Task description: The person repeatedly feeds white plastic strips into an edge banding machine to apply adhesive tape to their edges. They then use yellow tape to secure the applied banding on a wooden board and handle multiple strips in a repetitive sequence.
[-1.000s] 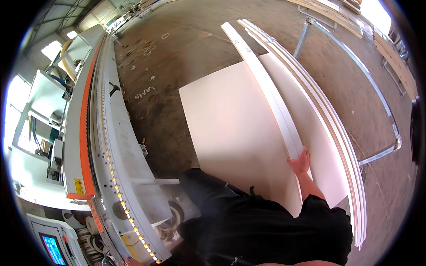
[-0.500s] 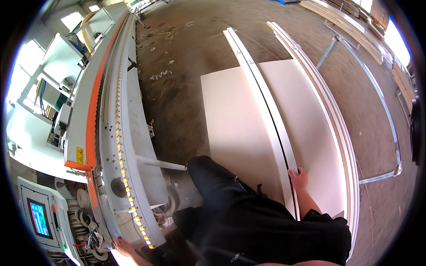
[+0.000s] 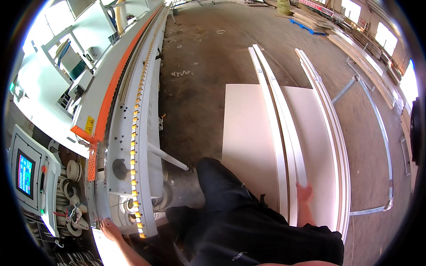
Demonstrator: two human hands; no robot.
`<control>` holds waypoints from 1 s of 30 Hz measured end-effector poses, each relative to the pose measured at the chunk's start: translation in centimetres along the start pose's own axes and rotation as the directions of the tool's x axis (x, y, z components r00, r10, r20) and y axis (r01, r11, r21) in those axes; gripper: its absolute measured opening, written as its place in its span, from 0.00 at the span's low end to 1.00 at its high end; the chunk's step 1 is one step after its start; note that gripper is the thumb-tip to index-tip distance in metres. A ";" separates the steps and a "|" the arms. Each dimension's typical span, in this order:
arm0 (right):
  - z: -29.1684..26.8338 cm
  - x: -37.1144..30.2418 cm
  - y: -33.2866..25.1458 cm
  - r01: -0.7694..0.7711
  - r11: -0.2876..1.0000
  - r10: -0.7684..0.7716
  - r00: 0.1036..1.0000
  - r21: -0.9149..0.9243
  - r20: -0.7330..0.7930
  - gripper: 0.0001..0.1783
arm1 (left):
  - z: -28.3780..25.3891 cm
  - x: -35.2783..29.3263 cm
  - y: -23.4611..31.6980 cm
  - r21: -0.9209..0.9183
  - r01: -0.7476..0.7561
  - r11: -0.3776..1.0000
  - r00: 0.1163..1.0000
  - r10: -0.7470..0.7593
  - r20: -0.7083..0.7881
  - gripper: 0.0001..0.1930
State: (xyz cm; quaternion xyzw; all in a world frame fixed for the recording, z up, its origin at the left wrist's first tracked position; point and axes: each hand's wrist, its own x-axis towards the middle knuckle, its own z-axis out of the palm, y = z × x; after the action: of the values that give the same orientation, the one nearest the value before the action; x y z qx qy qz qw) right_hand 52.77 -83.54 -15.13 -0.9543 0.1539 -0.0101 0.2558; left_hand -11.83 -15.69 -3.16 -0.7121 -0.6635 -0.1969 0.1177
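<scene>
The right hand (image 3: 304,193) is gripping the near end of a long white panel strip (image 3: 284,133) standing on edge over stacked white boards (image 3: 248,133). The left hand (image 3: 108,226) is resting, fingers spread, against the long white machine (image 3: 146,133).

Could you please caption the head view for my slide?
Right hand grips upright white panels; left hand rests on the long machine.

Black top (image 3: 266,239) w/ small logo, black trousers (image 3: 222,186), forearms bare.
</scene>
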 end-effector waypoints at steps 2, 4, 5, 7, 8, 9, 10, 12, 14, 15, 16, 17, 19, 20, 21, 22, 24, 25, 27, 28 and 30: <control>0.1 1.5 1.3 0.086 0.987 -0.112 0.972 -0.133 -0.207 0.28 | 0.3 0.7 0.5 -0.011 -0.007 1.000 1.000 0.007 -0.007 0.16; -2.5 2.3 -0.7 0.102 0.984 -0.127 0.976 -0.148 -0.176 0.28 | -0.2 -0.2 0.2 -0.008 0.006 1.000 1.000 -0.006 -0.026 0.15; -4.6 2.6 -1.8 0.112 0.981 -0.138 0.977 -0.158 -0.164 0.28 | -0.8 -0.5 0.5 -0.018 0.016 1.000 0.999 -0.016 -0.031 0.14; -8.1 3.1 -3.4 0.119 0.965 -0.176 0.955 -0.236 -0.240 0.31 | -1.8 -0.8 2.0 -0.041 0.034 0.999 0.999 -0.035 -0.036 0.12; -9.3 3.6 -4.0 0.121 0.954 -0.198 0.941 -0.273 -0.274 0.32 | -1.8 -0.7 1.9 -0.058 0.022 0.998 0.999 -0.025 -0.037 0.12; -10.6 5.0 -3.2 0.114 0.936 -0.218 0.931 -0.335 -0.293 0.36 | -1.6 -0.5 1.9 -0.080 0.009 0.997 0.999 -0.012 -0.040 0.11; -12.1 5.7 -3.6 0.137 0.911 -0.277 0.902 -0.389 -0.330 0.36 | -1.7 -0.4 1.8 -0.093 -0.004 0.996 0.999 0.000 -0.045 0.10; -15.7 7.2 -4.6 0.180 0.856 -0.407 0.814 -0.485 -0.414 0.37 | -2.0 -0.6 2.3 -0.128 0.022 0.992 0.998 -0.030 -0.058 0.10; -19.9 7.8 -6.6 0.147 0.827 -0.453 0.745 -0.542 -0.490 0.38 | -2.9 -0.3 4.1 -0.141 0.082 0.987 0.997 -0.082 0.003 0.11; -22.0 8.0 -8.7 0.113 0.826 -0.442 0.738 -0.552 -0.510 0.39 | -3.0 -0.1 3.8 -0.153 0.051 0.987 0.997 -0.060 -0.052 0.12; -23.9 9.0 -9.9 0.166 0.797 -0.530 0.653 -0.581 -0.541 0.39 | -2.8 0.0 3.5 -0.162 0.022 0.987 0.994 -0.039 -0.106 0.13; -25.7 10.3 -10.8 0.208 0.765 -0.605 0.557 -0.609 -0.569 0.40 | -2.6 0.3 3.5 -0.172 -0.012 0.985 0.987 -0.016 -0.162 0.14; -30.0 11.7 -14.4 0.218 0.683 -0.722 0.347 -0.697 -0.599 0.38 | -3.4 1.4 4.3 -0.204 -0.126 0.971 0.963 0.071 -0.259 0.16; -32.6 13.2 -15.6 0.226 0.652 -0.757 0.249 -0.724 -0.604 0.38 | -3.7 2.3 5.2 -0.216 -0.195 0.957 0.939 0.119 -0.322 0.16; -34.7 13.9 -17.7 0.236 0.617 -0.786 0.151 -0.751 -0.599 0.37 | -4.8 3.2 6.2 -0.214 -0.261 0.941 0.909 0.164 -0.384 0.16; -36.5 14.2 -19.9 0.287 0.593 -0.795 0.063 -0.752 -0.603 0.38 | -6.2 4.0 7.1 -0.215 -0.298 0.930 0.888 0.188 -0.419 0.15; -40.5 14.0 -24.6 0.338 0.557 -0.789 -0.068 -0.758 -0.610 0.39 | -11.2 5.2 11.0 -0.240 -0.375 0.895 0.853 0.232 -0.467 0.14; -41.9 14.5 -26.7 0.354 0.546 -0.782 -0.110 -0.759 -0.614 0.39 | -14.6 5.5 13.2 -0.256 -0.408 0.876 0.841 0.251 -0.479 0.14; -44.2 13.9 -32.6 0.425 0.505 -0.752 -0.209 -0.751 -0.625 0.38 | -20.1 6.1 16.0 -0.250 -0.517 0.819 0.745 0.286 -0.602 0.15; -45.2 13.6 -35.0 0.462 0.489 -0.732 -0.244 -0.740 -0.636 0.38 | -22.8 6.5 17.5 -0.225 -0.573 0.788 0.695 0.321 -0.643 0.15; -46.7 12.5 -38.7 0.535 0.473 -0.685 -0.278 -0.700 -0.674 0.38 | -28.0 7.1 20.6 -0.169 -0.659 0.733 0.601 0.378 -0.705 0.16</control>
State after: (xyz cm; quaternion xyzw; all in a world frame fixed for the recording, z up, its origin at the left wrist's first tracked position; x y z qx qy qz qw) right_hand 71.27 -78.12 43.68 -0.6585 -0.2366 -0.7145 -0.0050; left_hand 5.43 -23.17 26.92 -0.7762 -0.2839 -0.5132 0.2314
